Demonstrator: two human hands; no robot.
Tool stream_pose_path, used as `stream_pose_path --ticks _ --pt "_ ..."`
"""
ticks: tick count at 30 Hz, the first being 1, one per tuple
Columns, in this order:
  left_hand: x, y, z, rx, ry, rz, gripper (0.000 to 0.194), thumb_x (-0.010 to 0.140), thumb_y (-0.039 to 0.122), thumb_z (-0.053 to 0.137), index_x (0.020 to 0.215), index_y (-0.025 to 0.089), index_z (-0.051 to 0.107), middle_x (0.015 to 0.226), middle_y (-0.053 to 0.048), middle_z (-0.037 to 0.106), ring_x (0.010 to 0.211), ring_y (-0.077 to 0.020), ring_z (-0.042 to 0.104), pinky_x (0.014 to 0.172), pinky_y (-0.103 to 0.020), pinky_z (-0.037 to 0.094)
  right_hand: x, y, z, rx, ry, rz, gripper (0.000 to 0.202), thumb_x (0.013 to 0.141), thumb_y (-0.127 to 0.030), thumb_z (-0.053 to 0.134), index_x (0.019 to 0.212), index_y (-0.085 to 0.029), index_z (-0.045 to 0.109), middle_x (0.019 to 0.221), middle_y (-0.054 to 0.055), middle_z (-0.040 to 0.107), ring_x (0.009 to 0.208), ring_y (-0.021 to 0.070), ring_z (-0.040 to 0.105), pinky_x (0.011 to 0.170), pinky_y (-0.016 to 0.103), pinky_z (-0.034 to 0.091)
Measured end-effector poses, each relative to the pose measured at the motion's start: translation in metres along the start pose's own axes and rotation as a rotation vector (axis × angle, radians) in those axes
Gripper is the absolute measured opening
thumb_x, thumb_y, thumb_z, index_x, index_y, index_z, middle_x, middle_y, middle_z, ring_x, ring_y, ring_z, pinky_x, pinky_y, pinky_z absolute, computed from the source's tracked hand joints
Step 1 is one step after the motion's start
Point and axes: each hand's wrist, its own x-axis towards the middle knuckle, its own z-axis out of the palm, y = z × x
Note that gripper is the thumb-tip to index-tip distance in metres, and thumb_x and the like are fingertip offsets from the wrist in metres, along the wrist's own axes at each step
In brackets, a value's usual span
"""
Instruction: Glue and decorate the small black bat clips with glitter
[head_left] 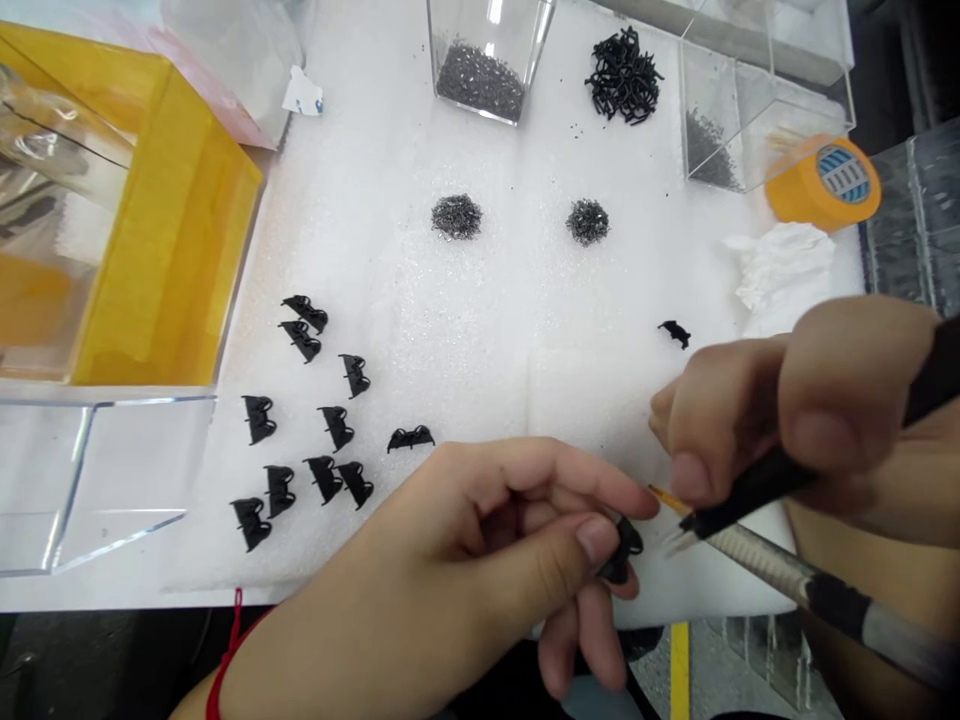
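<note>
My left hand (517, 540) pinches a small black plastic part (622, 550) between thumb and forefinger, low in the view. Most of that part is hidden by the fingers. Just to its right, my right hand (780, 430) is closed around black tweezers (750, 492), whose pale, blurred tips point at the part without clearly touching it. A slim pen-like tool (757, 555) with an orange tip and ribbed pale barrel also lies under the right hand; how it is held is hidden. Several similar black parts (337, 427) lie left of my left hand.
Across the white foam sheet (510, 300) lie two small piles of dark bits (456, 216), a heap of black pieces (624, 76) and a lone black piece (676, 333). Clear boxes (487, 90), orange tape (821, 185), crumpled tissue (787, 270) and a yellow bin (172, 230) surround them.
</note>
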Motion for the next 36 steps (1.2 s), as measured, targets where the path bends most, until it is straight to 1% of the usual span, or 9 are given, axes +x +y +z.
stream_pose_path --ticks 3,5,8,10,13,20,24,30,36 --pt "-0.002 -0.002 -0.002 -0.066 0.001 0.057 0.010 0.090 0.018 0.058 0.097 0.020 0.066 0.070 -0.001 0.067 0.052 -0.0052 0.061 0.051 -0.010 0.049 0.004 -0.003 -0.008 -0.001 -0.098 0.080 0.020 0.089 -0.018 0.056 0.100 -0.034 0.060 0.092 0.000 0.066 0.073 0.0124 0.062 0.056 0.024 0.052" --pt "-0.005 -0.003 -0.003 -0.086 0.008 0.117 0.019 0.090 0.016 0.059 0.105 0.025 0.067 0.073 0.000 0.068 0.057 -0.0070 0.065 0.054 -0.012 0.052 0.003 -0.004 -0.007 -0.009 0.009 0.156 0.013 0.087 -0.025 0.060 0.097 -0.033 0.059 0.086 0.000 0.065 0.069 0.0132 0.060 0.048 0.022 0.047" --pt "-0.006 -0.003 -0.004 -0.024 0.002 0.234 0.033 0.091 0.015 0.056 0.116 0.035 0.066 0.077 0.003 0.067 0.062 -0.0057 0.067 0.060 -0.012 0.053 0.003 -0.003 0.004 0.001 0.231 0.139 0.013 0.080 -0.031 0.069 0.088 -0.028 0.060 0.074 0.000 0.063 0.059 0.0124 0.057 0.041 0.020 0.041" --pt "-0.006 -0.004 -0.003 0.038 0.015 0.302 0.031 0.092 0.014 0.055 0.112 0.033 0.069 0.078 0.003 0.067 0.061 -0.0046 0.066 0.062 -0.011 0.054 0.005 -0.003 0.012 -0.007 0.332 0.160 0.016 0.077 -0.031 0.072 0.086 -0.026 0.061 0.071 0.001 0.063 0.049 0.0096 0.052 0.037 0.018 0.038" --pt "-0.004 -0.006 -0.001 0.024 0.114 0.336 0.022 0.090 0.013 0.057 0.100 0.025 0.072 0.075 0.002 0.070 0.061 -0.0065 0.068 0.062 -0.012 0.055 0.008 -0.005 0.017 -0.051 0.388 0.215 0.016 0.075 -0.033 0.073 0.084 -0.024 0.063 0.067 0.001 0.061 0.043 0.0084 0.049 0.036 0.017 0.041" --pt "0.001 -0.006 0.012 -0.043 0.316 0.339 0.018 0.086 0.007 0.060 0.088 0.023 0.068 0.071 0.001 0.074 0.062 -0.0084 0.069 0.063 -0.012 0.056 0.004 0.000 0.017 -0.108 0.348 0.232 0.014 0.079 -0.037 0.069 0.089 -0.030 0.062 0.070 0.000 0.059 0.046 0.0083 0.051 0.037 0.018 0.043" --pt "0.002 -0.003 0.020 -0.035 0.434 0.348 0.021 0.085 0.004 0.058 0.084 0.022 0.069 0.066 0.002 0.073 0.057 -0.0076 0.068 0.059 -0.012 0.056 -0.001 0.005 0.021 -0.216 0.332 0.148 0.012 0.085 -0.031 0.060 0.096 -0.027 0.059 0.073 0.004 0.059 0.047 0.0111 0.049 0.035 0.023 0.042" --pt "0.001 -0.002 0.025 -0.014 0.460 0.323 0.020 0.083 0.004 0.060 0.082 0.021 0.069 0.064 0.002 0.072 0.053 -0.0084 0.067 0.056 -0.013 0.056 0.000 0.006 0.022 -0.178 0.247 0.065 0.038 0.077 -0.045 0.066 0.104 -0.020 0.056 0.080 0.008 0.058 0.050 0.0126 0.048 0.036 0.026 0.042" --pt "0.005 -0.010 0.011 0.006 0.372 0.379 0.022 0.079 0.004 0.063 0.086 0.023 0.071 0.068 0.002 0.074 0.056 -0.0113 0.070 0.056 -0.015 0.058 0.000 0.007 0.025 -0.258 0.269 0.075 0.014 0.086 -0.028 0.053 0.100 -0.025 0.056 0.076 0.004 0.056 0.046 0.0104 0.043 0.032 0.025 0.036"
